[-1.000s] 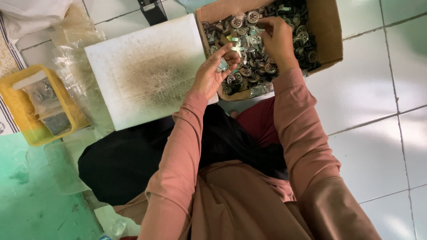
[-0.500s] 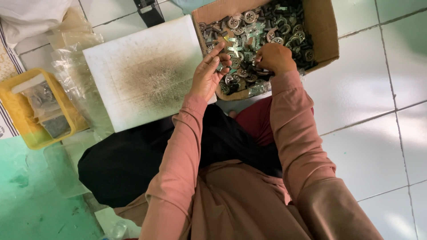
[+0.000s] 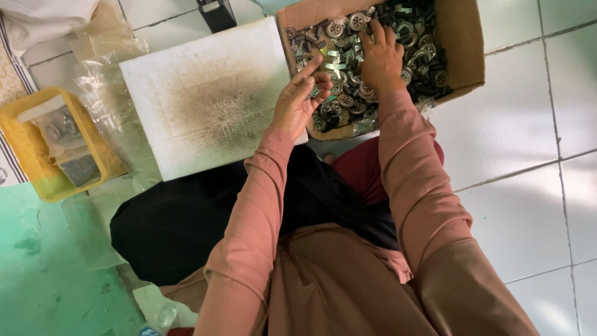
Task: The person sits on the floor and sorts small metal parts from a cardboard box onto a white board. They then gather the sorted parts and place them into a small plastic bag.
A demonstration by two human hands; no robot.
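Observation:
A cardboard box on the tiled floor holds a heap of small metal parts, round toothed discs and short dark pieces. My right hand lies palm down on the heap, fingers spread among the parts. My left hand hovers at the box's near left edge with fingers curled and the thumb against them; a small part may be pinched there, but I cannot make it out. Both arms wear pink sleeves.
A white foam board with a dark stained middle lies left of the box. Further left stands a yellow plastic tray holding small bags, with clear plastic bags around it. A dark object sits at the top edge.
My right hand has gone from the near part of the heap further into the box and flattened on the parts. My left hand has dropped slightly toward the box's edge.

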